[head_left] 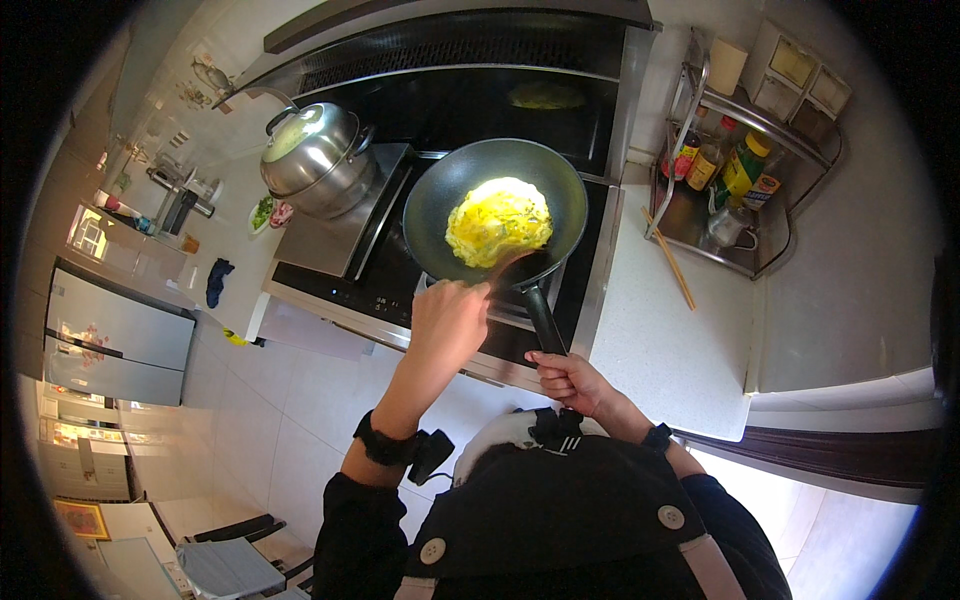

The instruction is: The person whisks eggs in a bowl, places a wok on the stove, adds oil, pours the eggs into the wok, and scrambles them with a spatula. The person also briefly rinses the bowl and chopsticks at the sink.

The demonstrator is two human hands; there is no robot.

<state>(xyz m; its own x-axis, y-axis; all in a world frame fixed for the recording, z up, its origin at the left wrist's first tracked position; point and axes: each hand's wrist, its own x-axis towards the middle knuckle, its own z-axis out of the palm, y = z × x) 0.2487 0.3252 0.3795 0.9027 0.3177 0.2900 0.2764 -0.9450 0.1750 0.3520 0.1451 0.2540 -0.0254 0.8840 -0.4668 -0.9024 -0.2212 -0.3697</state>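
A dark frying pan [425,215] sits on the black cooktop [375,290]. In it lies a round, yellow and white omelette [498,222] with greenish bits. My left hand [450,318] reaches over the near rim, closed on a brown spatula [517,265] that is smeared by motion. The spatula's blade is beside the omelette's near right edge; its grip is hidden by my fingers. My right hand [575,382] is wrapped round the end of the pan's black handle [543,322].
Left of the pan stands a lidded steel pot [318,165]. A plate of greens and meat [268,214] is on the left counter, near a dark cloth [218,282]. To the right lie chopsticks [675,265], beside a metal rack [765,255] with bottles and a small steel jug [732,228].
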